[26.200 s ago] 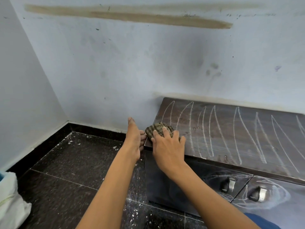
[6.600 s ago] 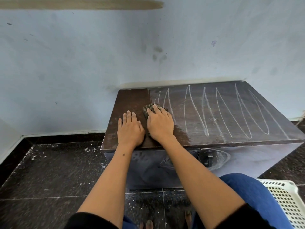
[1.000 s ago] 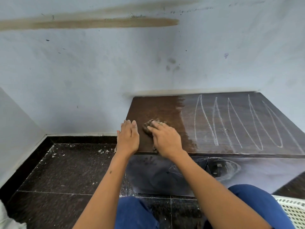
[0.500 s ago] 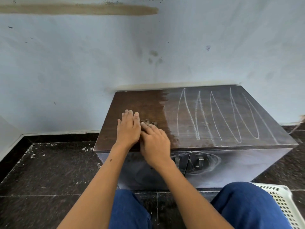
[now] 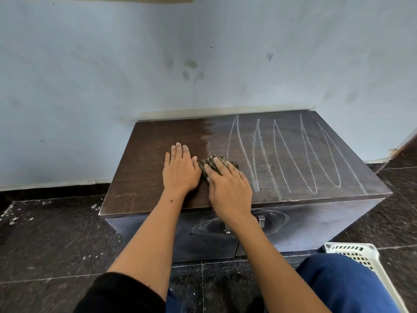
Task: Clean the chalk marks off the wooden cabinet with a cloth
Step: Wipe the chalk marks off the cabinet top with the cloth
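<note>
A low dark wooden cabinet (image 5: 144,168) stands against the wall. Its left part is wiped dark brown; its right part carries tall white chalk loops (image 5: 293,154) over a grey haze. My right hand (image 5: 228,188) presses a crumpled brown patterned cloth (image 5: 211,163) flat on the top, right at the edge of the chalked area. My left hand (image 5: 180,169) rests flat on the wiped wood beside it, fingers straight. Chalk swirls (image 5: 277,220) show on the cabinet's front doors around the metal handles.
A pale blue wall (image 5: 203,64) rises right behind the cabinet. Dark speckled floor tiles (image 5: 56,240) with white specks lie in front and to the left. A white plastic basket (image 5: 361,256) stands at the lower right by my blue-clad knee (image 5: 343,288).
My right hand has slid the cloth to the right, away from my left hand, up to the first chalk loop. The left hand has stayed flat on the wiped wood.
</note>
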`<state>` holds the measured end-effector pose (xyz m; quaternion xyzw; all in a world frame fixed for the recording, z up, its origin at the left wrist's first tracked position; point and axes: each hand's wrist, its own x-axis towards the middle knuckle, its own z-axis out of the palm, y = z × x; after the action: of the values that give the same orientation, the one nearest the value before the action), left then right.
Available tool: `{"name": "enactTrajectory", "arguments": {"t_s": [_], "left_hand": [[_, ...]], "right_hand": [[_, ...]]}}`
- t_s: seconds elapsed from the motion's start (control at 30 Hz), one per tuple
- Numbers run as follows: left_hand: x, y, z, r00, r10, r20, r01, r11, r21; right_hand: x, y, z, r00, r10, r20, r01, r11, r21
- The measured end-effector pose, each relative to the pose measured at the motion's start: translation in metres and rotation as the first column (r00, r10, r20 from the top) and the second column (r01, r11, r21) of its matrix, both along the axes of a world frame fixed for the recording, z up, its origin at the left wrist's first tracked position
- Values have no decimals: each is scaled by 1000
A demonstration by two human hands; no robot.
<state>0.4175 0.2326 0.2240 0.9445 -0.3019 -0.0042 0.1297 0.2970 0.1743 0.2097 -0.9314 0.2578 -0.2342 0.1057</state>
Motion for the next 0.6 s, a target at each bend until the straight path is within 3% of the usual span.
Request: {"name": "enactTrajectory", "arguments": {"t_s": [0.2, 0.3, 0.47, 0.6], "left_hand": [[2, 0, 0, 1000, -5, -3, 5, 999, 38], [2, 1, -1, 1000, -9, -1, 9, 999, 39], [2, -1, -5, 1000, 4, 28, -5, 1000, 22], [2, -2, -4, 999, 14, 33, -14, 1000, 1]], "right_hand": [[51, -28, 17, 982, 36, -187, -16, 994, 106], [43, -25, 15, 985, 39, -169, -17, 991, 134], [-9, 7, 5, 994, -106, 35, 104, 993, 64], [15, -7, 10, 995, -26, -97, 41, 986, 161]]}}
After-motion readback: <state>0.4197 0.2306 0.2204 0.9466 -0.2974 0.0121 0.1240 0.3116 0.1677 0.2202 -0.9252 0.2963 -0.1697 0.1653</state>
